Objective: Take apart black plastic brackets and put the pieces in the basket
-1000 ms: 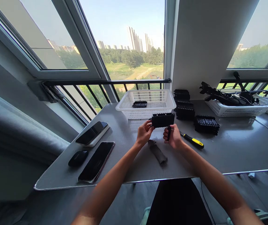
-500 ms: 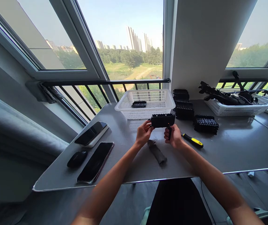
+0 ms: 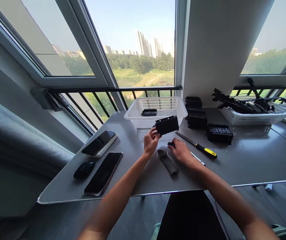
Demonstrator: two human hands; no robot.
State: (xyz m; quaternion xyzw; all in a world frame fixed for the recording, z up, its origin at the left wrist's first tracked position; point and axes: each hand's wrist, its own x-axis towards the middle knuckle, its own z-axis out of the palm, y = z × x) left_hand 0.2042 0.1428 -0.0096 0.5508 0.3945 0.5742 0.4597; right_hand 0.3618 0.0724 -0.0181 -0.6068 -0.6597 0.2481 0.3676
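Observation:
My left hand [image 3: 150, 143] is closed on the left end of a black rectangular plastic part [image 3: 167, 125], holding it tilted above the table in front of the white basket. Lower down at the table, my right hand [image 3: 181, 151] is closed around a small black tool [image 3: 171, 144]; only its end shows, and its kind is hidden. A white pen-like stick [image 3: 198, 159] pokes out from under that hand. Just left of it lies a rolled grey cloth [image 3: 167, 162]. To the right rests a file [image 3: 206, 150] with a black and yellow handle.
A white plastic basket [image 3: 155, 123] holding one black part stands by the window railing. Stacks of black parts [image 3: 196, 118] and a separate pile [image 3: 219, 133] sit right of it. Phones [image 3: 104, 172] and a black mouse-like object [image 3: 84, 170] lie left. Another basket [image 3: 257, 118] holds cables.
My right hand has come away from the black part and down to the table with the small tool. The part has shifted slightly left and tilted in my left hand.

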